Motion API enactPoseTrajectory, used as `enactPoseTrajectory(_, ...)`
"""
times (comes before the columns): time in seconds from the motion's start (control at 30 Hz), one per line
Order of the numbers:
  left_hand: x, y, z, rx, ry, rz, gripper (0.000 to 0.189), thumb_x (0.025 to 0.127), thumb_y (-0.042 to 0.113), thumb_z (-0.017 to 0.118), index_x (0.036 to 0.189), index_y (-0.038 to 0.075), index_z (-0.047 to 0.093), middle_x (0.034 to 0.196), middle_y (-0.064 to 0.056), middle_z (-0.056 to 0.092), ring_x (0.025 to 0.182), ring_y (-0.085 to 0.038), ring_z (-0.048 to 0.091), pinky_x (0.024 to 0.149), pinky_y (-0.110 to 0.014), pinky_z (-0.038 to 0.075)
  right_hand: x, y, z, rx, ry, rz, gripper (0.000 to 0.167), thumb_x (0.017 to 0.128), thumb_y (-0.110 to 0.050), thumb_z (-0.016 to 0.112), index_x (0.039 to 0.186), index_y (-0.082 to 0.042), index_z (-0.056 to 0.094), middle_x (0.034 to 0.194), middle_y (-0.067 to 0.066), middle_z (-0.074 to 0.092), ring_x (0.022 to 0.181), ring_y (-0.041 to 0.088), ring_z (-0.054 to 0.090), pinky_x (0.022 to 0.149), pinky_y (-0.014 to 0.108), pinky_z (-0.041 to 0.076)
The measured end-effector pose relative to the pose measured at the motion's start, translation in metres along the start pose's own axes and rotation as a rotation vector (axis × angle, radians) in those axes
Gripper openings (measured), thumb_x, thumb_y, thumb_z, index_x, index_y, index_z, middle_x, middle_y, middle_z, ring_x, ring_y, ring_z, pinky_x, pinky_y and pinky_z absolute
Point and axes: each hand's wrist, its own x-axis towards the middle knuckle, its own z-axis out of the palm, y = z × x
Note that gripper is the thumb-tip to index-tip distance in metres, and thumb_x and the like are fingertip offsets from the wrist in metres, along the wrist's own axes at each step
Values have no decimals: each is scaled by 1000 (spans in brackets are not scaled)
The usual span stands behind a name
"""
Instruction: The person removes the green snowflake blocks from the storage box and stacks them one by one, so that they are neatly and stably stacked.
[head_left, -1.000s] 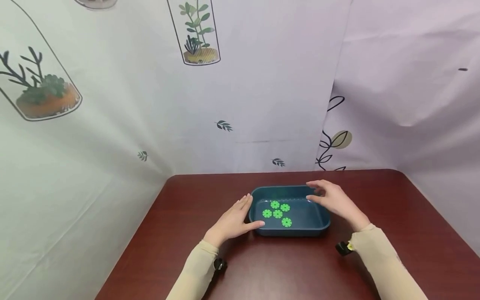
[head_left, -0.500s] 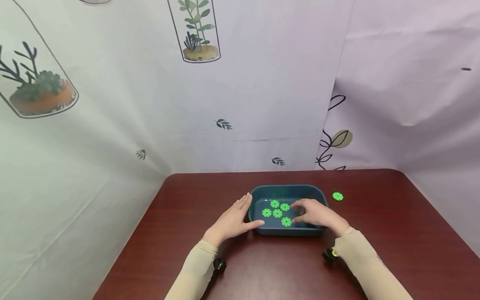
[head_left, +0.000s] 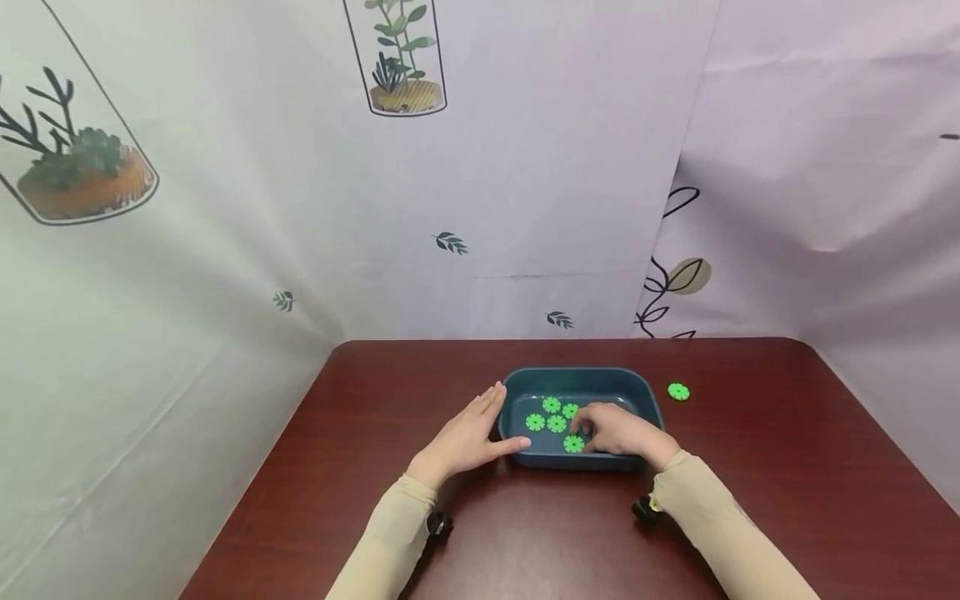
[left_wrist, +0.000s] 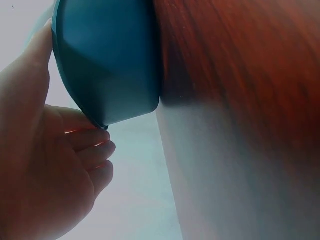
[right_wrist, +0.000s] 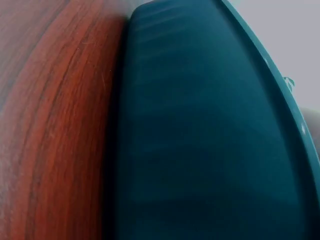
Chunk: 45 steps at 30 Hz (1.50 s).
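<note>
A blue-green rectangular tray (head_left: 615, 461) sits on the table with several green notched plastic discs (head_left: 557, 424) lying flat on its floor. My left hand (head_left: 465, 439) rests against the tray's left end, fingers extended along the rim and thumb over the front corner. In the left wrist view, the left hand (left_wrist: 55, 165) touches the tray's rim (left_wrist: 62, 75). My right hand (head_left: 622, 433) reaches down into the tray, thumb and fingertips apart beside the nearest disc (head_left: 573, 444). In the right wrist view the tray's outer wall (right_wrist: 210, 125) hides most of that hand.
A single green disc (head_left: 678, 392) lies on the reddish-brown table (head_left: 525, 533) beyond the tray's right end. Pale printed cloth (head_left: 525, 192) hangs behind the table and along both sides.
My right hand has moved from the tray's back right corner down to the nearest disc inside. The disc on the table at right was out of sight earlier. My left hand stays put.
</note>
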Motion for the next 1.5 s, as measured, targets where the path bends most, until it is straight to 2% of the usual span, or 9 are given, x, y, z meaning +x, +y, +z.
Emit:
enactPoseTrajectory(0.2,0,1,-2,-6,-1,-6,109,86,80,52,161,8,20,167,-7,18,153,-18,16,122,-38,20,4,-1,2,15,-12,34,22,80,-6,85,97,-14,73,85,-2,59,80,15,53,72,34,52)
enactPoseTrajectory(0.47,1,1,-1,-11,8,1,110,85,81,52,161,8,21,167,-8,19,153,-18,17,122,-38,21,5,2,4,98,-16,62,24,80,-2,83,95,-12,66,81,-1,56,76,15,52,71,33,49)
enactPoseTrajectory(0.67,3,1,-2,-11,9,8,109,86,79,54,161,7,21,167,-8,19,153,-18,17,122,-38,21,6,5,2,141,-13,2,27,82,2,80,92,-14,61,78,-2,56,72,15,53,68,32,49)
enactPoseTrajectory(0.87,7,0,-4,-4,16,19,109,86,79,53,161,7,21,167,-8,19,153,-19,17,122,-38,21,6,11,-4,239,1,-68,15,89,3,69,95,-10,64,78,-1,61,70,15,56,65,32,47)
enactPoseTrajectory(1.13,6,2,-1,-6,-7,7,110,85,81,51,162,8,19,167,-7,17,153,-18,17,122,-38,21,0,19,-12,311,110,-47,9,92,-2,68,100,-7,66,87,-1,66,77,15,62,69,31,53)
enactPoseTrajectory(1.27,5,2,-1,-3,-2,6,109,86,80,51,161,7,20,167,-8,18,153,-19,17,122,-39,22,-4,20,-19,352,182,-49,9,95,-6,69,103,-5,66,89,4,67,80,23,66,72,34,57)
enactPoseTrajectory(1.4,3,2,-1,0,-7,12,109,87,79,52,161,7,20,167,-9,18,154,-18,16,122,-37,20,-9,21,-29,386,241,-34,11,96,-8,68,105,-5,65,92,8,67,84,34,67,74,42,59)
enactPoseTrajectory(1.5,3,1,-1,2,-3,15,109,87,79,52,161,7,20,167,-9,18,154,-18,15,122,-37,19,-12,24,-37,380,294,-9,12,96,-10,69,107,-7,64,93,8,66,84,35,66,73,44,59)
